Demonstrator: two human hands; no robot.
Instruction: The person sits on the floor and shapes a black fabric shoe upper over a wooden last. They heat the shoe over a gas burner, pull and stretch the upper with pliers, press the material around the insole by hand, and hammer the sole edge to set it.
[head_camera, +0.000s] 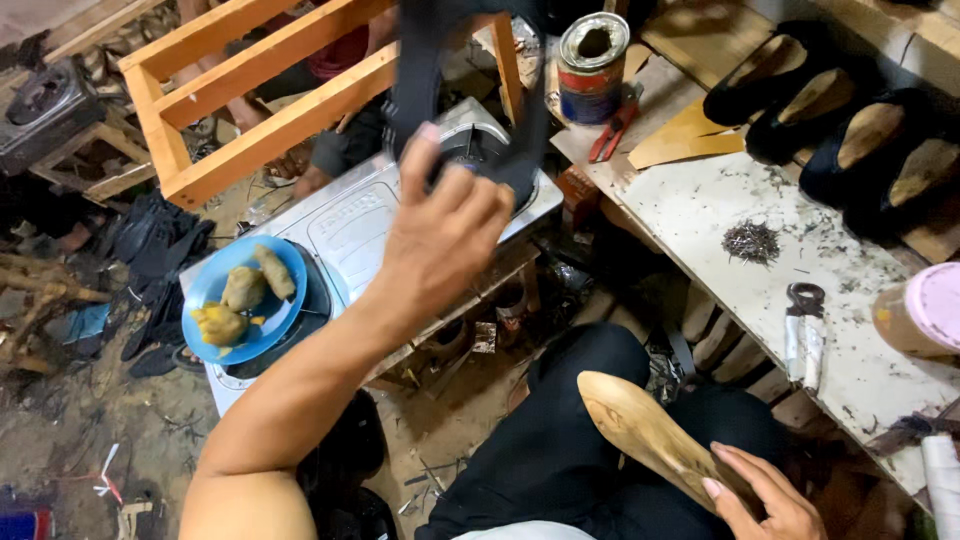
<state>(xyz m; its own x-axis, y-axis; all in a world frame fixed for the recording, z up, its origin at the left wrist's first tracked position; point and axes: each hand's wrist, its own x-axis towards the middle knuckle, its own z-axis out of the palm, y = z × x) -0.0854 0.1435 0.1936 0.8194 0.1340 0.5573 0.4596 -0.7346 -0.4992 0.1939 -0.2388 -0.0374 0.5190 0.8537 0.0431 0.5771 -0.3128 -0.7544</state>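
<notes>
Black shoe upper (470, 90) in left hand (440, 235); 1 wooden last (640, 430) in right hand (765, 500).

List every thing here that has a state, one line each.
left hand: raised, gripping the black shoe upper
black shoe upper: held up, blurred
right hand: holding the wooden last
wooden last: resting on the lap
tin can: open
blue plate: holding food
red pliers: lying on the bench
</notes>
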